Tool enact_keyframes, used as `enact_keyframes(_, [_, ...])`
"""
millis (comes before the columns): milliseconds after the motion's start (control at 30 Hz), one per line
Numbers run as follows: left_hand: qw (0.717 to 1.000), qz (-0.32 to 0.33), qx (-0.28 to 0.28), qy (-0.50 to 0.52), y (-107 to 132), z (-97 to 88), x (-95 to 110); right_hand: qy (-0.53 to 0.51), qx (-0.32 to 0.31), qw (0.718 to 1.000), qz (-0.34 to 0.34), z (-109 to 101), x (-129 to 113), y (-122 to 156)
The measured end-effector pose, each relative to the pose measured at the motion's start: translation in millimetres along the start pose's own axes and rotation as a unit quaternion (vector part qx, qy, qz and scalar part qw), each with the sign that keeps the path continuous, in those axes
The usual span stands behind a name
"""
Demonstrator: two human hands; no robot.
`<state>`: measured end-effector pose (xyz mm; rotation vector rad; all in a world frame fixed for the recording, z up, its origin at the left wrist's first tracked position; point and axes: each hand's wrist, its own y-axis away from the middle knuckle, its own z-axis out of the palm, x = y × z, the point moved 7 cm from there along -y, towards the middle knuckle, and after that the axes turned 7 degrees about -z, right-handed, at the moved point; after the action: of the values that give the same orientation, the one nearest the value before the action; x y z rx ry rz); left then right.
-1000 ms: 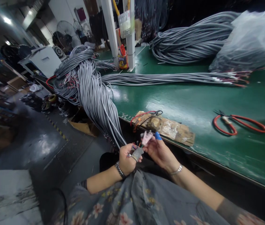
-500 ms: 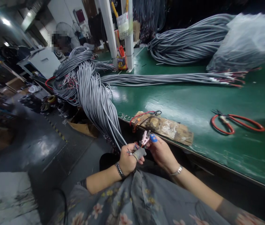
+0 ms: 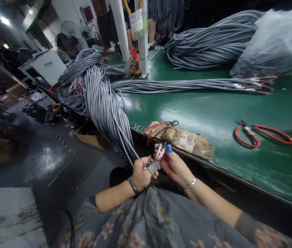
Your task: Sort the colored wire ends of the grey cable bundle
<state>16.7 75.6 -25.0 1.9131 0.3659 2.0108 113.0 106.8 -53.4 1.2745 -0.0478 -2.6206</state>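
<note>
The grey cable [image 3: 129,146] is hanging off the near edge of the green table [image 3: 213,110]. Its length is running from the big bundle [image 3: 96,89] down and right to the person's lap, with the coloured wires [image 3: 150,159] at its end pointing up and right. The left hand [image 3: 141,175] is clenching that end while the right hand [image 3: 174,167] is pinching a small pink tool [image 3: 160,151] against the wires. Print on the can [image 3: 135,67] beside the white post [image 3: 143,38] is showing too small to read.

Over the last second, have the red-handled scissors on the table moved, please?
No: the scissors still lie right of the cardboard strip, the same gap between them.
</note>
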Motion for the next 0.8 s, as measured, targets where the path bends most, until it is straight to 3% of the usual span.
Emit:
enact_keyframes(133, [1.000,0.000,0.004,-0.004,4,-1.6,1,-0.044,0.039,0.998,0.008,-5,2,4])
enact_keyframes(367, [1.000,0.009,0.010,-0.027,7,-13.4,-8,-0.036,0.050,0.998,0.033,-22,7,11])
enact_keyframes(567, [0.997,0.023,-0.038,-0.069,-10,-15.2,-23,-0.024,0.070,0.997,0.035,-40,10,20])
enact_keyframes(700, [0.998,0.006,-0.065,0.007,-10,-22.5,-21,0.006,0.082,0.996,0.029,-44,5,31])
enact_keyframes(800, [0.997,0.018,-0.017,0.070,-4,-40.2,-10,0.039,0.073,0.996,0.013,-43,1,39])
